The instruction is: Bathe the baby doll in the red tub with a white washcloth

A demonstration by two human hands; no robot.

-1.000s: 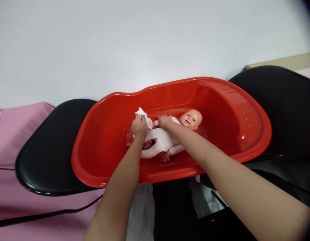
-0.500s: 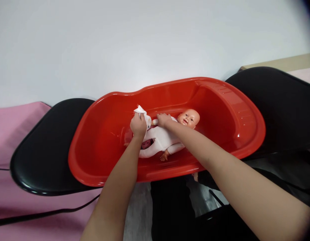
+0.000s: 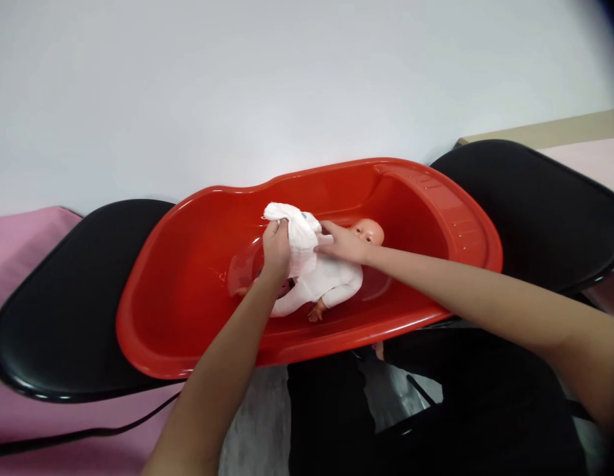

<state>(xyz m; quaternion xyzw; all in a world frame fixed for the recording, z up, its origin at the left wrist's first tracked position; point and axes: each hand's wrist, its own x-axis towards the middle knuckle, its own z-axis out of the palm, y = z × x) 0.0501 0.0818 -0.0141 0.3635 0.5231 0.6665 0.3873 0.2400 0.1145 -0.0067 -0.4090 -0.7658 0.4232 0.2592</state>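
A baby doll in a white suit lies on its back inside a red baby bathtub, its bald head to the right. My left hand is closed on a white gauze cloth, whose folds hang over the doll's middle and its far hand. From the right, my right hand has its thumb and fingers around the doll's far arm, against the cloth's edge. Part of the doll's face is hidden behind this hand. The doll's near hand rests free at its side.
Two black seats, one on the left and one on the right, flank the tub. Behind it rises a pale wall. Pink fabric lies at the left, and dark clothing shows below.
The cloth has spread from a bunched wad to a wider drape over the doll's far hand. My right hand has turned and come closer to it. The view has shifted slightly.
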